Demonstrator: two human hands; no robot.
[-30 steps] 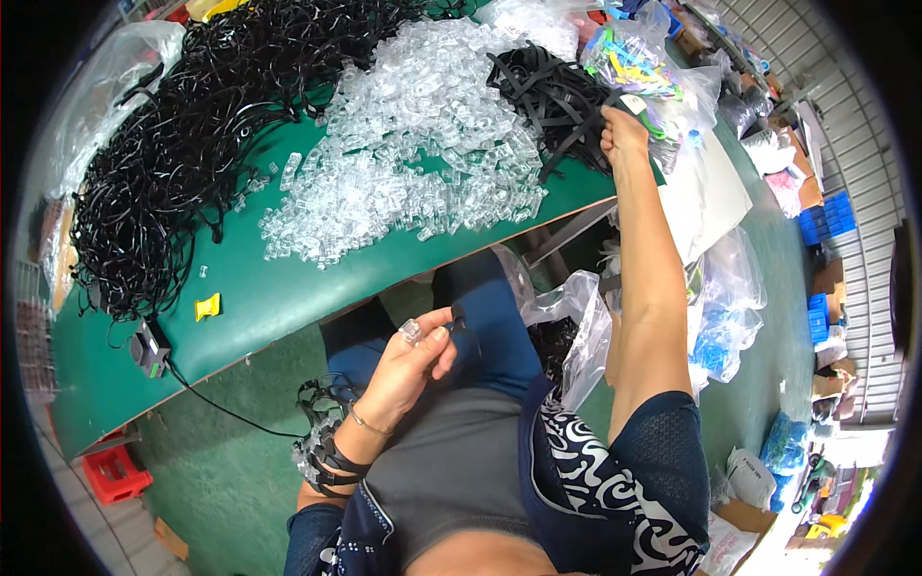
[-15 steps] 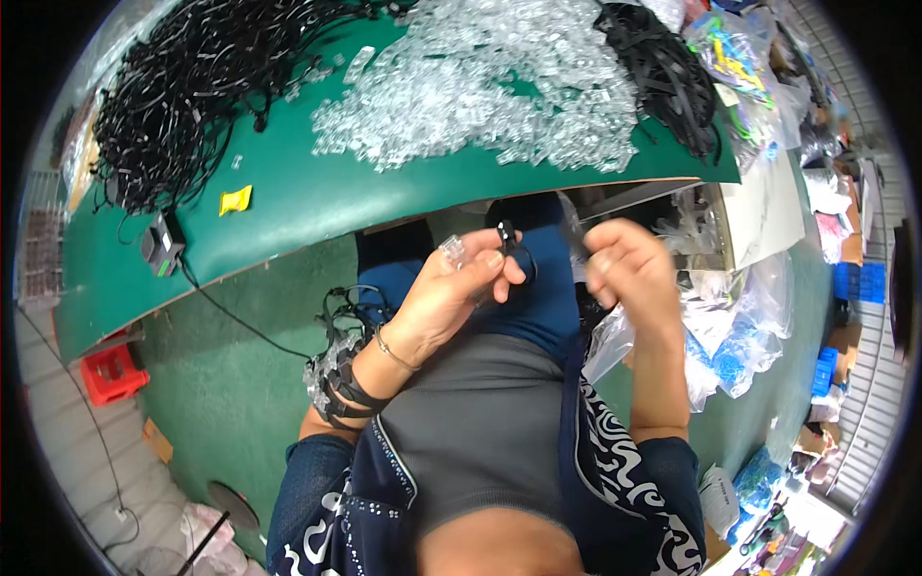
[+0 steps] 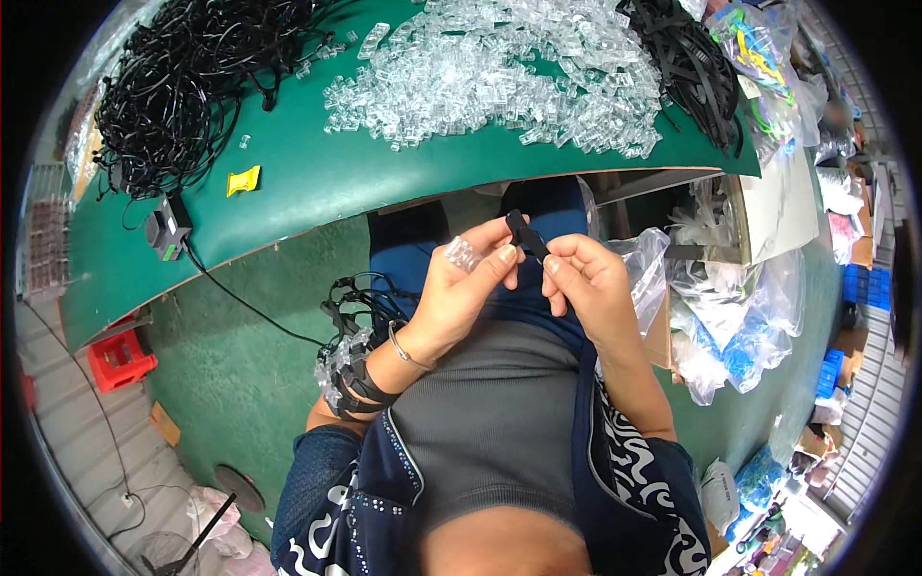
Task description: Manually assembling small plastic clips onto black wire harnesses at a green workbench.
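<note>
My left hand (image 3: 466,283) and my right hand (image 3: 588,283) meet in front of my chest, below the edge of the green table (image 3: 307,192). Between their fingertips they pinch a short black strap (image 3: 526,236). The left hand also holds a small clear plastic piece (image 3: 463,253) against its fingers. A bundle of finished black straps with clear pieces (image 3: 351,360) hangs over my left forearm.
On the table lie a heap of clear plastic pieces (image 3: 499,72), a tangle of black cords (image 3: 182,86) at the left, more black straps (image 3: 691,62) at the right, a yellow tag (image 3: 243,180) and a small black box with a cable (image 3: 166,230). Plastic bags (image 3: 730,317) pile up on my right.
My right hand came back from the black straps on the table with one strap. Both hands have come together over my lap and the view has tilted down.
</note>
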